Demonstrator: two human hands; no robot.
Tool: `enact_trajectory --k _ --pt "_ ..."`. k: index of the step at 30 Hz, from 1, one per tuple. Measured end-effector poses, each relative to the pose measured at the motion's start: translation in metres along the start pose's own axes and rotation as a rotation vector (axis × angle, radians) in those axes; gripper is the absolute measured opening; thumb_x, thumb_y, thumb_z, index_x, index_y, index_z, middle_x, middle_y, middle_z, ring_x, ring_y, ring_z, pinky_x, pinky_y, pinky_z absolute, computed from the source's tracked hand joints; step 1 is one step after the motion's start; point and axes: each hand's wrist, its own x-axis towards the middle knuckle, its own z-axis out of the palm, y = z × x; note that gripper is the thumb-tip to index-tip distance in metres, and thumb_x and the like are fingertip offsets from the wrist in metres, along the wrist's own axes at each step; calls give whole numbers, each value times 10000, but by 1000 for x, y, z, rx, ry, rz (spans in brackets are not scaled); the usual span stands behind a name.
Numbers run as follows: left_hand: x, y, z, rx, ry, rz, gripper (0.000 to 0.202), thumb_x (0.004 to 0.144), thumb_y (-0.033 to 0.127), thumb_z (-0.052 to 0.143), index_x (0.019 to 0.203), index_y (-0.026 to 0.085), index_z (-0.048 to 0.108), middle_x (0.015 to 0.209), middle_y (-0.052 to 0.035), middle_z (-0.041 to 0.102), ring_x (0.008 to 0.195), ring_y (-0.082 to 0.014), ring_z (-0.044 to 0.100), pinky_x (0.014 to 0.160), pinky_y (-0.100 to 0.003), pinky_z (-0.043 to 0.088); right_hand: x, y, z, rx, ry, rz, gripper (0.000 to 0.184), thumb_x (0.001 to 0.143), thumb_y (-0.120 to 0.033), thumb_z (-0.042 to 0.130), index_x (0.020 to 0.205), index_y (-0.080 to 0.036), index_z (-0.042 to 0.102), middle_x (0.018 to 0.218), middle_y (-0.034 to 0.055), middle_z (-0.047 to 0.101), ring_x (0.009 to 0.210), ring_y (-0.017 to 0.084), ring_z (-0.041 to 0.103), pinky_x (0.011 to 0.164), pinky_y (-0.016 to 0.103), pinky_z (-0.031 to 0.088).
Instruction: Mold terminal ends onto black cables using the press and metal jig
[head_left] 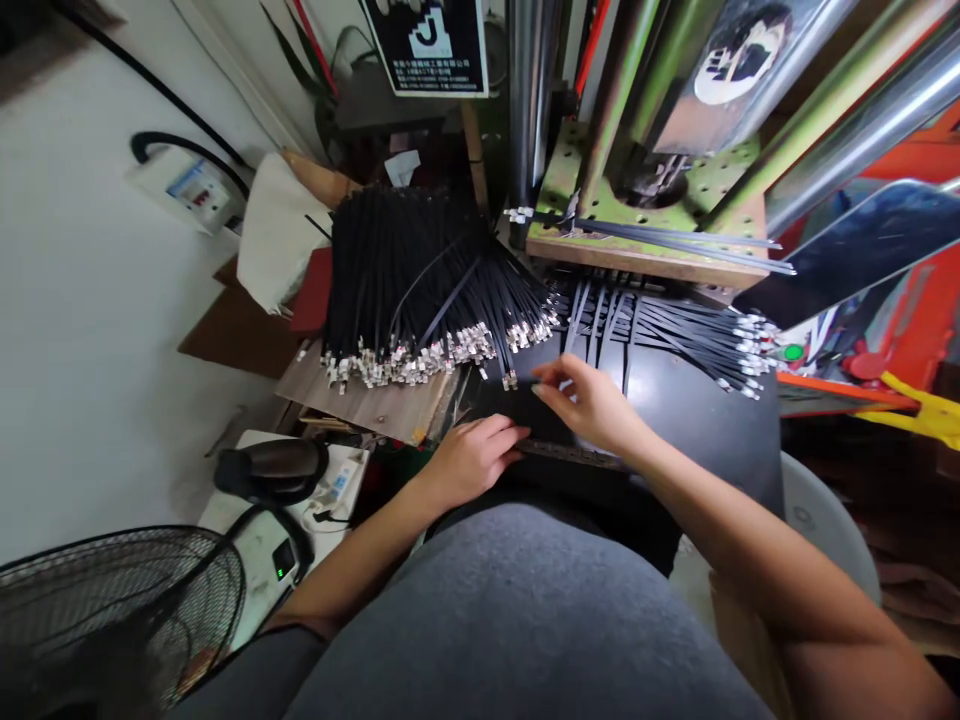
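Note:
A large heap of flat black straps with shiny metal ends point(420, 270) lies left of centre, its metal ends toward me. My right hand point(592, 400) is over the black tabletop point(690, 400), just right of the heap's front corner. Its thumb and fingertips are pinched together; whether something small and dark is between them is too unclear to tell. At the table's front edge rests my left hand point(480, 460), its fingers stretched to the right and holding nothing I can see. A smaller bunch of black straps point(667, 325) lies beyond my right hand, its metal ends to the right.
A press with a green perforated plate point(645, 240) and thick metal columns stands behind the table, with a few straps lying across its front. At the lower left is a fan point(120, 610). A wooden board point(375, 405) supports the heap. A grey bucket point(825, 520) stands at right.

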Motion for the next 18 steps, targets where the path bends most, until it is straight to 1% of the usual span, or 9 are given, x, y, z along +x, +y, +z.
enact_trajectory --k 3,6,8,10,12,14,16,17,18 --pt "5 -3 -39 100 156 66 201 947 230 597 1139 202 653 1043 -44 683 961 -160 649 879 -313 552 46 -2 27 174 -21 202 219 782 -316 671 734 -202 490 639 -18 580 562 124 511 535 247 385" --pt "25 -11 -83 316 309 62 252 937 199 604 1186 186 640 1146 -73 684 1050 -199 631 951 -377 507 62 -7 47 388 -20 332 342 698 -350 733 736 -216 421 543 -69 501 475 96 448 469 213 304" --pt "49 -22 -100 441 267 42 326 930 173 594 1255 153 611 1241 -110 654 1109 -239 611 970 -414 487 57 -14 43 510 -20 376 399 664 -350 744 793 -224 388 595 -58 560 504 108 507 469 203 309" --pt "73 -34 -106 517 175 34 310 921 144 576 1224 137 640 1174 -112 686 1059 -253 626 915 -406 504 41 -19 22 469 -57 354 407 675 -346 733 883 -225 404 628 -48 603 542 129 555 487 211 340" --pt "94 -40 -104 525 151 43 244 918 121 552 1106 160 702 1022 -73 724 944 -230 652 837 -371 520 17 -19 -13 193 -88 270 413 726 -325 706 1042 -222 461 630 -51 624 560 145 568 528 233 377" --pt "108 -34 -94 455 230 81 250 929 106 517 1058 182 718 1003 -44 725 912 -198 661 821 -341 524 -12 -10 -50 -243 -67 224 425 767 -276 679 1157 -222 519 661 -29 657 594 166 586 585 263 404" --pt "116 -14 -76 333 298 192 297 941 85 469 1105 183 695 1089 -38 711 966 -171 658 864 -315 524 -40 7 -79 -708 -31 259 242 804 -230 629 1043 -196 628 695 34 676 643 200 609 611 289 398" --pt "116 0 -66 274 285 278 309 944 77 449 1121 174 683 1105 -42 705 983 -162 654 875 -303 525 -53 16 -90 -905 -17 283 115 822 -211 597 912 -178 660 701 70 672 668 217 617 606 296 384" --pt "114 14 -55 228 233 372 308 947 72 436 1114 162 678 1091 -50 705 981 -157 651 874 -296 528 -65 26 -100 -1058 -3 295 113 840 -197 565 785 -169 660 705 100 661 689 228 618 586 298 363"
